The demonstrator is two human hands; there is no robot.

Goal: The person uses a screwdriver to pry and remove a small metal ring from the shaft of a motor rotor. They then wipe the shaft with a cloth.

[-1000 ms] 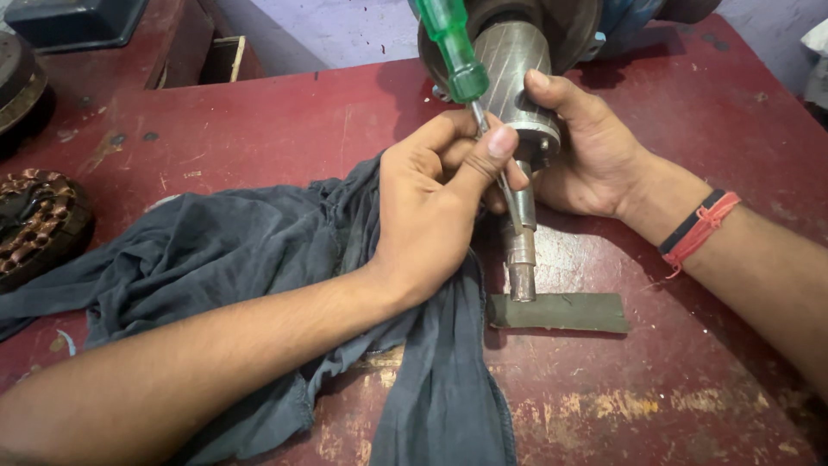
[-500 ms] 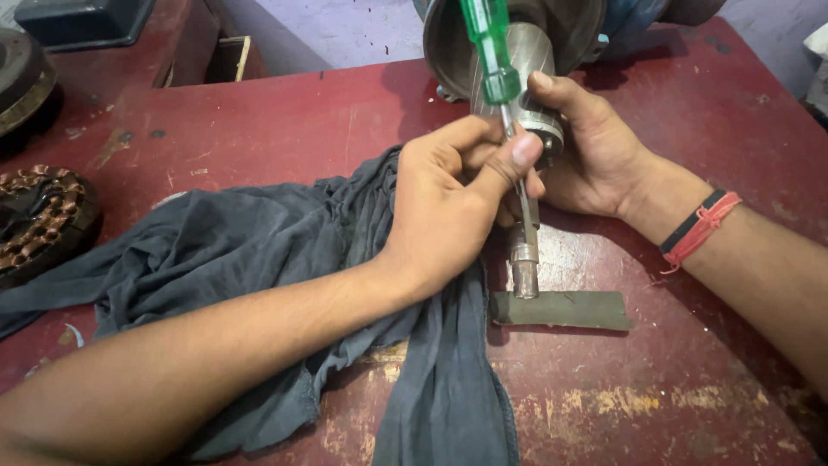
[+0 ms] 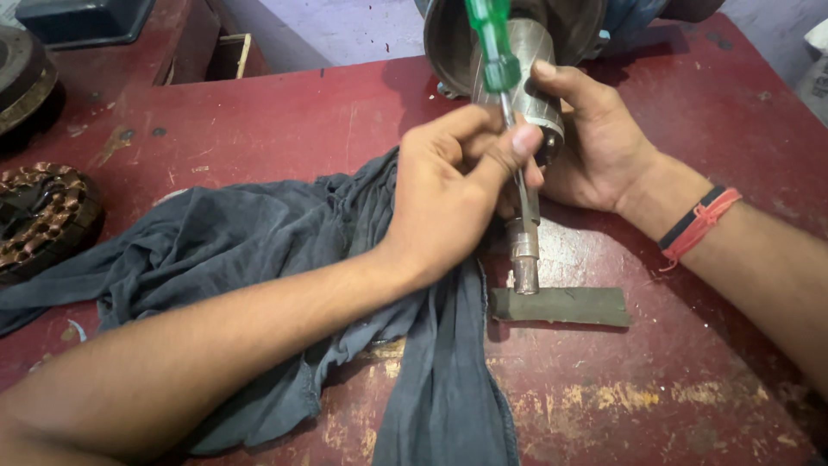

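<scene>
A grey metal rotor [image 3: 528, 60] with a stepped shaft [image 3: 523, 250] lies on the worn red table [image 3: 285, 121], its shaft end pointing toward me. My right hand [image 3: 595, 147] cups the rotor body from the right. My left hand [image 3: 453, 194] grips the thin metal blade of a green-handled screwdriver [image 3: 493, 43] against the shaft, thumb pressed near the rotor's end. The handle sticks up and away from me. Where the tip sits is hidden behind my fingers.
A dark grey cloth [image 3: 250, 267] sprawls under my left forearm. A flat grey-green strip [image 3: 561, 305] lies just below the shaft end. A copper-wound stator [image 3: 39, 216] sits at the left edge, with a dark round part [image 3: 26, 73] behind it.
The screwdriver handle has shifted to the right and now stands nearly upright over the rotor. Both hands keep their grip in about the same place.
</scene>
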